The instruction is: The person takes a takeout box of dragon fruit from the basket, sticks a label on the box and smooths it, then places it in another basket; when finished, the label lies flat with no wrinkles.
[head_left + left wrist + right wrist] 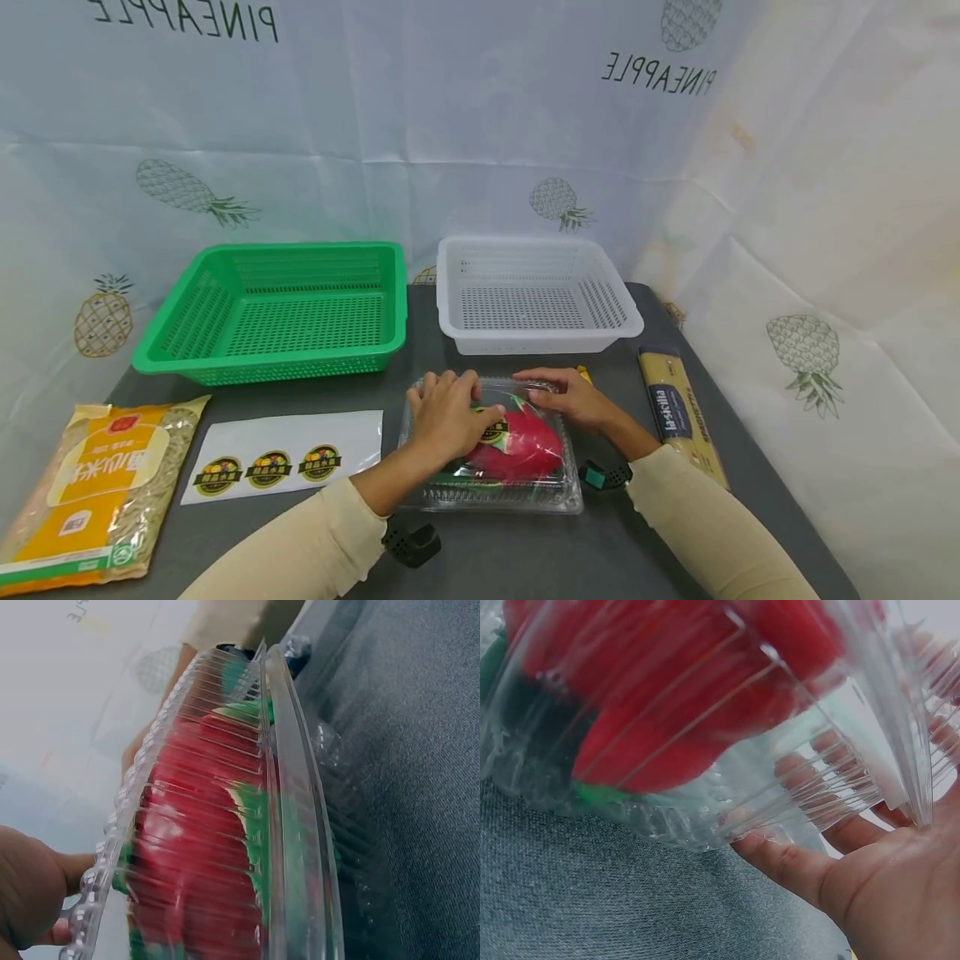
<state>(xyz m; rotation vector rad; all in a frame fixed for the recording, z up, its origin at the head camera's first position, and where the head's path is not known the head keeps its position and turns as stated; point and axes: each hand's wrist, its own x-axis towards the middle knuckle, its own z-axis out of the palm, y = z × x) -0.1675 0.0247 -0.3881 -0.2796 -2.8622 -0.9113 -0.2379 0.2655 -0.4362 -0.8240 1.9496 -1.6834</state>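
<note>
In the middle of the table a clear plastic clamshell box (491, 497) has its lid down. Inside lies a red dragon fruit (528, 450) with green tips, seen through the side in the left wrist view. A round black-and-gold sticker (495, 431) is on the lid. My left hand (447, 419) grips the box's far left part, fingers bent over it, thumb by the sticker. At the far right corner my right hand (577, 400) holds the box; the right wrist view shows fingers (787, 862) against its ribbed wall.
Behind stand a green basket (277, 371) and a white basket (540, 342). A white sheet with several stickers (292, 427) lies to the left, beside a bag of grain (97, 492). On the right is a pasta packet (682, 412). A printed curtain (450, 100) hangs behind.
</note>
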